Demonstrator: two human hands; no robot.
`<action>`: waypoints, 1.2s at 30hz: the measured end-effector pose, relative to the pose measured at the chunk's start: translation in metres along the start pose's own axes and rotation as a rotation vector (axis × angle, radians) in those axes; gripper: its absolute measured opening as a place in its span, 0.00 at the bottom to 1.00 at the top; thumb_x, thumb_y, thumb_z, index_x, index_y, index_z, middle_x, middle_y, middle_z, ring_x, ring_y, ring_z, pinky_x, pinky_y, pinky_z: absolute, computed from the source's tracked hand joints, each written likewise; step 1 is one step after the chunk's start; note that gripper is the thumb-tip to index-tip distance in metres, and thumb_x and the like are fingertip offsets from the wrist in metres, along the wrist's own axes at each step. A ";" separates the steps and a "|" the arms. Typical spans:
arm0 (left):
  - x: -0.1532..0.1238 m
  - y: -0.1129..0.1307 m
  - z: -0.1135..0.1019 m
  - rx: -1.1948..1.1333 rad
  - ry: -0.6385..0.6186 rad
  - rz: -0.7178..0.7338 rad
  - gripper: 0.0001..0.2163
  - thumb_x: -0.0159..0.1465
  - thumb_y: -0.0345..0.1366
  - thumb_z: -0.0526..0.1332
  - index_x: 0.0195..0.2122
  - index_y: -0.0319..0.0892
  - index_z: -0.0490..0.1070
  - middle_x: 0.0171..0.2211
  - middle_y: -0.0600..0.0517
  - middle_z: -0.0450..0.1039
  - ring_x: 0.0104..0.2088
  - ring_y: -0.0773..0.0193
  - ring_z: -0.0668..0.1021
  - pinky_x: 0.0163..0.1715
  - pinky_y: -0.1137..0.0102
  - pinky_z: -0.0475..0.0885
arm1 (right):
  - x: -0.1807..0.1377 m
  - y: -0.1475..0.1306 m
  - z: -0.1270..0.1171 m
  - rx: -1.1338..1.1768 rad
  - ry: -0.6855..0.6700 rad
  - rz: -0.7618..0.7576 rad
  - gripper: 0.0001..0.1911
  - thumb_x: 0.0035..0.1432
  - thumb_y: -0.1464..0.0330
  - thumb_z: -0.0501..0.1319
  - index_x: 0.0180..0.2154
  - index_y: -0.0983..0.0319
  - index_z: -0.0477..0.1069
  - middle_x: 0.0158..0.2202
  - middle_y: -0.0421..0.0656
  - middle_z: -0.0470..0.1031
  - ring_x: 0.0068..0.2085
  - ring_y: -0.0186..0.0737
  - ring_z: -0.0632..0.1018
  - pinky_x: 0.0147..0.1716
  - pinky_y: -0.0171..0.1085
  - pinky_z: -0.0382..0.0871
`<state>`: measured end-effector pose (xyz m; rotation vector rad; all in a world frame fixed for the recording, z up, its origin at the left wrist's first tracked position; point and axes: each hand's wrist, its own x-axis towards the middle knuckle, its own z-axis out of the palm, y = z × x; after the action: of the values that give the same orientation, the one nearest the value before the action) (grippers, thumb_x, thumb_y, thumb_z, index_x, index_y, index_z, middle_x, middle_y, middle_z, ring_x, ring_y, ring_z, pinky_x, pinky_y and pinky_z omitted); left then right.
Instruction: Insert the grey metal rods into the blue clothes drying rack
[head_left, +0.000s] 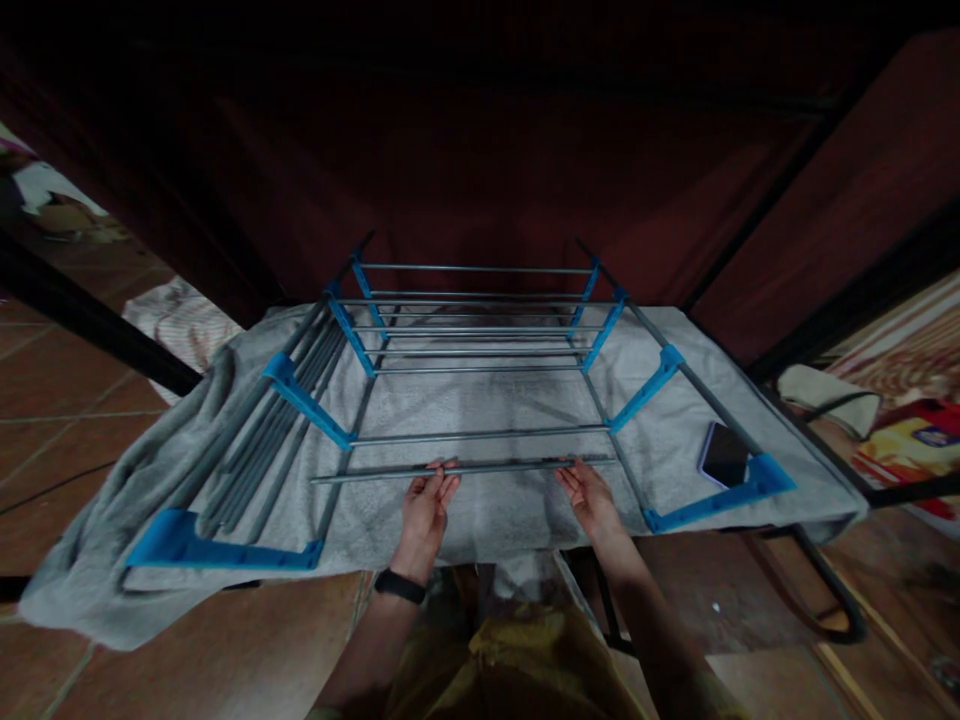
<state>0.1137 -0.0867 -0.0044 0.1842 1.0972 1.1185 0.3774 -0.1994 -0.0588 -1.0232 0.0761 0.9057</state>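
Between them, my left hand [430, 500] and my right hand [586, 492] hold a thin grey metal rod [502, 467] level, fingers closed on it near its middle. The rod runs crosswise just in front of a partly assembled rack [480, 435] of grey tubes and blue plastic brackets. Its near brackets, a left one [225, 548] and a right one [724, 497], lie to either side of my hands. Several crossbars join the brackets farther back. Inside the rack's left side lies a bundle of loose rods [289, 440]. A dark band is on my left wrist.
A grey blanket [517, 400] covers the surface under the rack. At right, a phone [722, 456] lies on it beside the blue bracket. Dark red wooden panels [480, 150] rise behind. Tiled floor [187, 650] shows below, with a black metal frame [832, 590] at right.
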 end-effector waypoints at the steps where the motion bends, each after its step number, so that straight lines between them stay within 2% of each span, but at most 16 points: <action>1: 0.001 0.000 0.000 0.002 0.006 0.001 0.11 0.70 0.17 0.66 0.37 0.41 0.79 0.34 0.49 0.87 0.34 0.64 0.90 0.47 0.69 0.87 | -0.001 0.000 0.000 -0.002 -0.002 -0.013 0.18 0.51 0.66 0.85 0.31 0.55 0.76 0.31 0.39 0.86 0.34 0.42 0.88 0.43 0.41 0.89; 5: 0.005 0.006 -0.003 0.002 0.016 0.037 0.11 0.71 0.17 0.66 0.36 0.41 0.79 0.34 0.50 0.87 0.34 0.65 0.89 0.51 0.67 0.86 | 0.001 -0.009 -0.004 -0.001 0.016 -0.070 0.17 0.49 0.66 0.84 0.31 0.54 0.76 0.33 0.39 0.87 0.36 0.43 0.88 0.43 0.42 0.88; 10: 0.009 0.009 -0.009 -0.002 0.007 0.056 0.11 0.68 0.17 0.69 0.36 0.42 0.79 0.34 0.52 0.87 0.36 0.63 0.91 0.53 0.64 0.87 | 0.008 -0.022 -0.011 -0.014 0.073 -0.107 0.18 0.48 0.66 0.83 0.30 0.54 0.74 0.30 0.37 0.85 0.34 0.41 0.88 0.43 0.40 0.87; 13: 0.009 0.008 -0.010 -0.001 0.007 0.054 0.12 0.69 0.16 0.67 0.36 0.42 0.78 0.34 0.52 0.87 0.35 0.63 0.91 0.52 0.66 0.87 | 0.009 -0.025 -0.014 -0.030 0.091 -0.145 0.19 0.48 0.66 0.83 0.32 0.53 0.73 0.30 0.35 0.84 0.35 0.41 0.88 0.45 0.40 0.87; 18: 0.005 0.005 -0.008 0.008 0.005 0.045 0.12 0.69 0.18 0.68 0.36 0.43 0.78 0.32 0.53 0.87 0.36 0.62 0.91 0.52 0.65 0.87 | 0.009 -0.026 -0.017 -0.037 0.162 -0.168 0.20 0.49 0.65 0.80 0.41 0.51 0.75 0.32 0.33 0.84 0.34 0.40 0.87 0.41 0.38 0.87; 23: 0.000 -0.003 -0.003 0.031 -0.053 0.057 0.10 0.67 0.19 0.72 0.36 0.42 0.79 0.36 0.49 0.88 0.38 0.61 0.91 0.56 0.63 0.85 | 0.011 -0.029 -0.029 -0.050 0.201 -0.175 0.17 0.51 0.65 0.78 0.40 0.53 0.75 0.30 0.31 0.83 0.32 0.37 0.86 0.41 0.35 0.87; 26: -0.004 -0.008 0.000 0.071 -0.114 0.095 0.09 0.64 0.23 0.77 0.37 0.42 0.79 0.36 0.49 0.88 0.38 0.61 0.90 0.55 0.62 0.85 | 0.011 -0.031 -0.041 -0.033 0.214 -0.184 0.17 0.50 0.67 0.78 0.40 0.54 0.76 0.30 0.31 0.83 0.31 0.36 0.85 0.41 0.35 0.87; 29: -0.007 -0.011 0.002 0.100 -0.192 0.139 0.14 0.60 0.31 0.83 0.38 0.43 0.79 0.37 0.49 0.88 0.40 0.60 0.90 0.55 0.59 0.84 | 0.009 -0.034 -0.050 -0.015 0.202 -0.191 0.13 0.53 0.70 0.75 0.39 0.54 0.77 0.31 0.32 0.83 0.31 0.35 0.85 0.43 0.34 0.86; 33: -0.013 -0.014 0.007 0.127 -0.242 0.180 0.20 0.54 0.38 0.87 0.40 0.43 0.78 0.39 0.48 0.88 0.41 0.57 0.89 0.57 0.56 0.83 | 0.006 -0.038 -0.050 -0.013 0.214 -0.183 0.11 0.55 0.73 0.72 0.38 0.54 0.77 0.29 0.32 0.83 0.31 0.35 0.85 0.44 0.36 0.87; 36: -0.020 -0.011 0.015 0.155 -0.262 0.217 0.21 0.54 0.40 0.87 0.40 0.43 0.78 0.39 0.49 0.87 0.39 0.58 0.88 0.54 0.57 0.83 | 0.004 -0.039 -0.048 -0.023 0.223 -0.182 0.11 0.55 0.73 0.72 0.37 0.54 0.77 0.29 0.33 0.83 0.31 0.35 0.85 0.45 0.36 0.87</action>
<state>0.1321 -0.1025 0.0082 0.5678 0.9434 1.1633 0.4232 -0.2414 -0.0593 -1.1305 0.1571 0.6266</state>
